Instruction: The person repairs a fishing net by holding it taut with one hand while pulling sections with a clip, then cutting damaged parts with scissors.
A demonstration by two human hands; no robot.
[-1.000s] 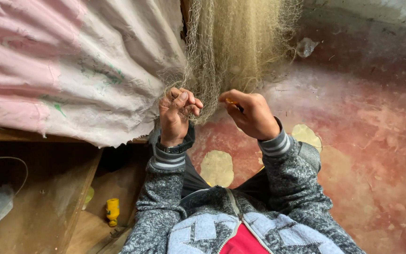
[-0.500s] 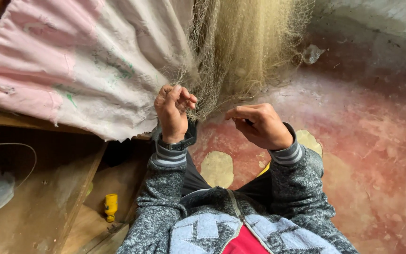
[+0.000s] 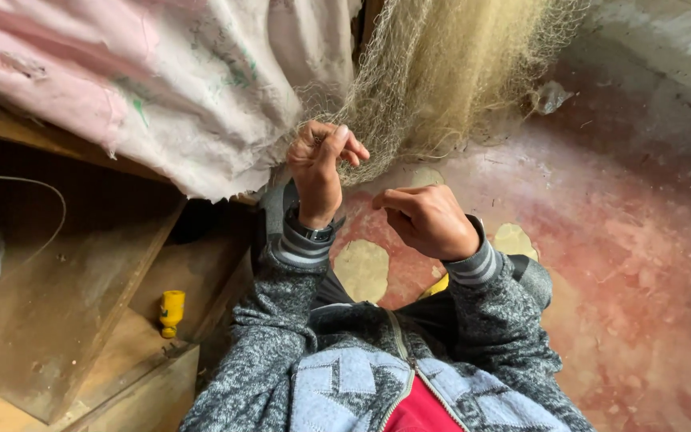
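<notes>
A pale yellow fishing net hangs down from the top middle of the view. My left hand is raised at its lower edge, fingers pinched on a strand of the mesh. My right hand sits lower and to the right, fingers curled closed with the thumb pressed to them; whether it holds a thin line or small tool I cannot tell. Both wrists wear grey knit sleeves with striped cuffs, and a dark watch is on the left wrist.
A pink and white cloth drapes over a wooden bench at the upper left. Wooden boards and a small yellow spool-like object lie at the lower left. Worn red floor spreads to the right.
My right hand has dropped down and away from the net toward my body. My left hand stays up at the net's edge. The view has shifted slightly.
</notes>
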